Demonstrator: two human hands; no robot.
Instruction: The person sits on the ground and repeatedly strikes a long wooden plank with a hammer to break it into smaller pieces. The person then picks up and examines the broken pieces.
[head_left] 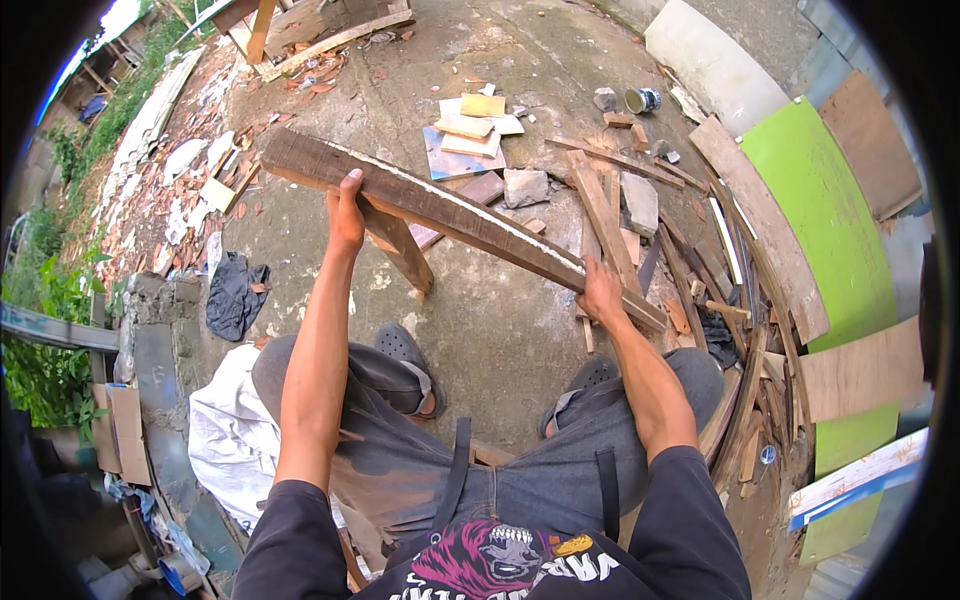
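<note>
A long dark wooden beam (450, 212) slants across in front of me, its far end up at the left and its near end down at the right. Along its upper edge runs a white strip. My left hand (347, 212) grips the beam near its left end, thumb over the top. Near the right end, my right hand (602, 291) is closed around it. Under the left part of the beam a shorter wooden post (402, 248) slopes down to the ground; whether it is joined to the beam I cannot tell.
Ahead lies a pile of board offcuts (470, 135), with a concrete block (525, 187) nearby. Scrap timber (690, 260) is heaped at the right, before leaning panels (820, 200). A tin can (642, 100) stands farther off. White cloth (235, 430) and a black rag (237, 295) lie at the left.
</note>
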